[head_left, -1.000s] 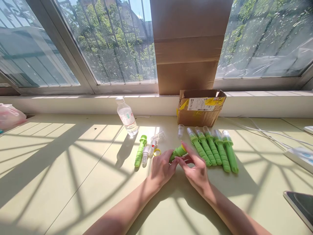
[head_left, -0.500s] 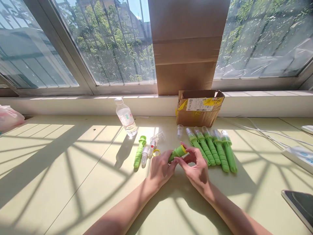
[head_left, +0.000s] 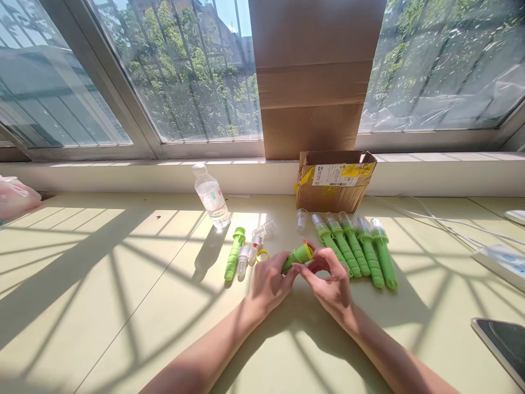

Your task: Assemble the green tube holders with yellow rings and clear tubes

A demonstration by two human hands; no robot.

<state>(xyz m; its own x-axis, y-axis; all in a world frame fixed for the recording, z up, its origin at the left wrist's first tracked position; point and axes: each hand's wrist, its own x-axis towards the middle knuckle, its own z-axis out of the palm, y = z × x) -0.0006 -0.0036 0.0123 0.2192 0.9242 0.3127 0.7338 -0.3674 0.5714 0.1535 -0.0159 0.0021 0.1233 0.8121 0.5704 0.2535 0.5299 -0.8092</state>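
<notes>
My left hand is closed around a green ribbed handle, most of which its fingers cover. At the handle's open end sits a yellow ring. The fingers of my right hand are closed on that ring, thumb below and fingertips at the far side. Left of my hands lie another green handle, a small clear bulb piece, a second one with a red dot, a loose yellow ring and a clear cap. All rest on the pale table.
Several green handles with clear tops lie in a row at right, close to my right hand. A clear cup stands before a cardboard box. Also there are a water bottle, a phone and a power strip.
Both hands keep nearly the same place and grip. The yellow ring at the handle's end looks slightly shifted under my right fingers.
</notes>
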